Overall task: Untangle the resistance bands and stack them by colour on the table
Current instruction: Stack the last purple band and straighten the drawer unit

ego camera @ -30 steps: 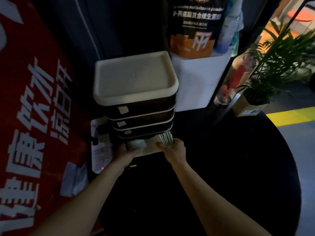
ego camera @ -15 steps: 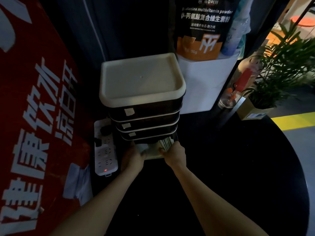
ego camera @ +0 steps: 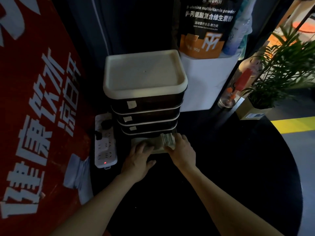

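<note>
Hands meet at the foot of a drawer unit (ego camera: 144, 99), whose lowest drawer (ego camera: 153, 147) stands pulled out toward the person. Left hand (ego camera: 139, 158) lies flat on the pale contents at the drawer's front-left, fingers fairly straight and pointing away, thumb spread to the right; it presses or rests rather than grips. Right hand (ego camera: 181, 149) is just beside it, to its right and a touch farther forward, with fingers curled over a row of pale folded items (ego camera: 167, 138) standing on edge at the drawer's right end; whether it pinches them or only touches them I cannot tell in this dim light. No coloured resistance bands can be made out, so I judge that they are either these pale bundles or not yet reached, and the task is at its very start, a fetching step.

What matters for the coming move: the drawer's contents lie directly ahead of both hands, under the fingertips, and the drawer's long axis runs left to right across the two hands. The row of folded items sits nearer the right hand, the flat pale packet nearer the left. Anything lifted has to come back toward the person onto the dark round table (ego camera: 238, 176) behind and to the right of the hands. Left of the left hand lies a white power strip (ego camera: 105, 145), near enough to be brushed
</note>
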Demonstrator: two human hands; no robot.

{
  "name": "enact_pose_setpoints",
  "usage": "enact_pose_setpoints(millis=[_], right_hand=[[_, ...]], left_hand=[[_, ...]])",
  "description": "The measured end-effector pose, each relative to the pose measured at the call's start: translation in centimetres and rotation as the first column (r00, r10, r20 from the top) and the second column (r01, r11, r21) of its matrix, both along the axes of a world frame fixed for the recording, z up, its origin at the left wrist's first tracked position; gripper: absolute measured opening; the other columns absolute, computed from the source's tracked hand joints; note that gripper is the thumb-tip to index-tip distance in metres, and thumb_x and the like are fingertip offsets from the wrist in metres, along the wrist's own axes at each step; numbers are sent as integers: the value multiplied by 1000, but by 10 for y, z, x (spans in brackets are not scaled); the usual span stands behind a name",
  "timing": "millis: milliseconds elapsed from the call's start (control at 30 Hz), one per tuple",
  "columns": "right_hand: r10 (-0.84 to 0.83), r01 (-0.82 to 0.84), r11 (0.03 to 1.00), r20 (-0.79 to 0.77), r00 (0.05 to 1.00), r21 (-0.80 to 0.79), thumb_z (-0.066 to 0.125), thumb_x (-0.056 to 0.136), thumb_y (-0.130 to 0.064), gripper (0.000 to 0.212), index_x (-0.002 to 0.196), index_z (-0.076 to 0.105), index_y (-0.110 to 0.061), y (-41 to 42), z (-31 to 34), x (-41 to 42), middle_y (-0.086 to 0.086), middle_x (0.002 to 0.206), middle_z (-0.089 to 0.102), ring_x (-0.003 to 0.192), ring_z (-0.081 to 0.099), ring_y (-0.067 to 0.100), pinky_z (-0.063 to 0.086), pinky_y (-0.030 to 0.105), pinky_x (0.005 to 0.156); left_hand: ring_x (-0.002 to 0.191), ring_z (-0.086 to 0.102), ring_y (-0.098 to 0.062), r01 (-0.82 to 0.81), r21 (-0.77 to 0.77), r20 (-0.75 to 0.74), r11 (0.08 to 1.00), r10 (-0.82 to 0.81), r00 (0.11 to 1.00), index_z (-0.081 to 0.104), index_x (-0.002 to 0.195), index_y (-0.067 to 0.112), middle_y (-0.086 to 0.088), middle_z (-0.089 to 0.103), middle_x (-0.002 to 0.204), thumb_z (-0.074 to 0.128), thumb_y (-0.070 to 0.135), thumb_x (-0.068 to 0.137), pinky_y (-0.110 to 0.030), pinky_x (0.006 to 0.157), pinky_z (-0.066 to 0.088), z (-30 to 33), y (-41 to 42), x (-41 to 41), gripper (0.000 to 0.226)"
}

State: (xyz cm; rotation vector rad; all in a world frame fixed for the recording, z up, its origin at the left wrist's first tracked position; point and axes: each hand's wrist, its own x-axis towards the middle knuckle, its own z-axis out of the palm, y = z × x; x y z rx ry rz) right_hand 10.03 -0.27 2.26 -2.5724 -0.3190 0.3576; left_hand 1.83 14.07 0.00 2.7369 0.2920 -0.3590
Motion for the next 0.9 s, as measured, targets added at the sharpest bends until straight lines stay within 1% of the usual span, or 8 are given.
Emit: enact_pose_setpoints(millis=[100,233,333,400,500,600,767,900], right_hand=[[209,-225,972,196,958,64,66,83,-25,55,134,46,-21,-8,-6,-3,-4,135,45,124,40,19,43,29,95],[517,-511,856,150,843,-78,66,83,-21,62,139,41,-19,-9,-14,0,-7,152,27,141,21,17,23,27,112],[587,-555,801,117,801,-224,61,87,-20,63,143,35,-16,-13,-20,3,-6,156,17,145,13,15,13,25,116],[599,-559,791,121,792,-249,54,91,-15,59,145,30,-15,-17,-23,2,-5,157,14,145,13,14,10,22,116],[589,-554,800,128,798,-231,48,94,-10,58,147,26,-17,-22,-26,1,-6,158,11,145,15,10,22,25,117],[591,-556,796,103,800,-239,47,95,-11,60,149,21,-21,-25,-26,3,-10,158,7,143,19,8,31,24,110],[576,-543,805,93,812,-239,45,96,-7,59,148,22,-20,-23,-24,9,-9,158,8,136,36,14,41,27,102],[592,-557,785,64,803,-270,43,96,-5,58,148,23,-20,-20,-22,16,-10,158,5,133,40,16,43,28,99]], left_hand=[[140,11,-24,10,46,27,999,-11,1000,26,145,30,2,19,151,43,44,94,-33,111,26,-2,-3,0,56],[141,9,-23,-2,80,16,997,1,1000,25,146,30,3,14,154,46,42,93,-33,113,24,-4,-5,-1,59],[140,11,-22,2,43,38,999,-4,999,27,145,29,5,16,153,52,37,91,-31,114,20,-4,-4,-3,60],[140,10,-21,34,44,49,998,-36,998,26,145,28,8,15,153,55,30,91,-31,115,18,-5,-2,-5,61],[141,11,-17,39,-5,93,999,-38,995,26,146,28,11,16,153,55,16,90,-27,114,17,-9,1,-9,64],[139,20,-15,5,-41,142,999,1,990,28,145,29,11,20,152,53,7,89,-26,112,26,-13,3,-12,65],[136,29,-16,2,65,204,998,-15,979,27,146,29,10,21,152,40,2,92,-25,105,35,-18,4,-8,61],[138,26,-21,42,110,125,993,-55,991,19,148,26,6,14,155,33,2,94,-31,107,35,-17,7,-1,61]])
